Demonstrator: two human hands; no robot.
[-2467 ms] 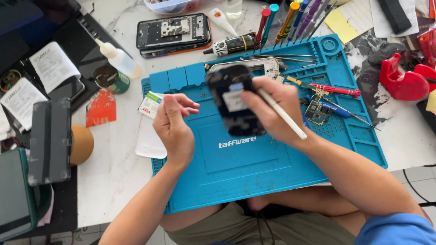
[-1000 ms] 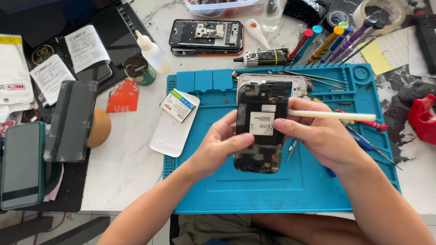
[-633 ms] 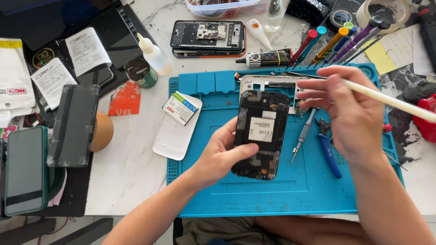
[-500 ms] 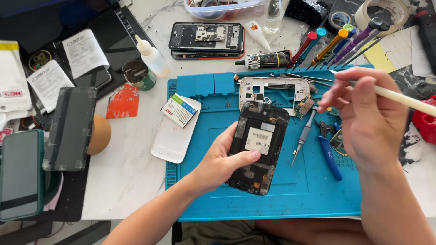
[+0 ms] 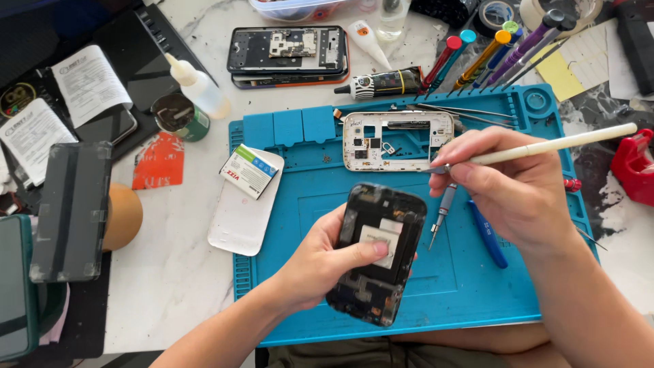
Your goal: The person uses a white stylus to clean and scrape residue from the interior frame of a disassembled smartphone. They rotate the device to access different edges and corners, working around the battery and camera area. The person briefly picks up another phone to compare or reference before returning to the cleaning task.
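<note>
My left hand (image 5: 320,262) grips an opened black phone body (image 5: 376,252) from below, thumb pressed on its pale inner shield, over the blue repair mat (image 5: 320,197). My right hand (image 5: 511,187) holds a thin white-handled brush (image 5: 552,144) like a pen, its tip pointing left near the white phone mid-frame (image 5: 398,140) that lies flat at the mat's top. The right hand is up and to the right of the black phone, apart from it.
A white back cover (image 5: 242,215) with a small battery (image 5: 248,170) lies on the mat's left edge. Screwdrivers (image 5: 487,235) lie under my right hand. Another opened phone (image 5: 287,56), glue bottles, coloured tools and a red tape dispenser (image 5: 633,167) ring the mat.
The black phone body has come off the white mid-frame and moved down toward me in my left hand. My right hand lifted away with the brush, then came back left toward the frame.
</note>
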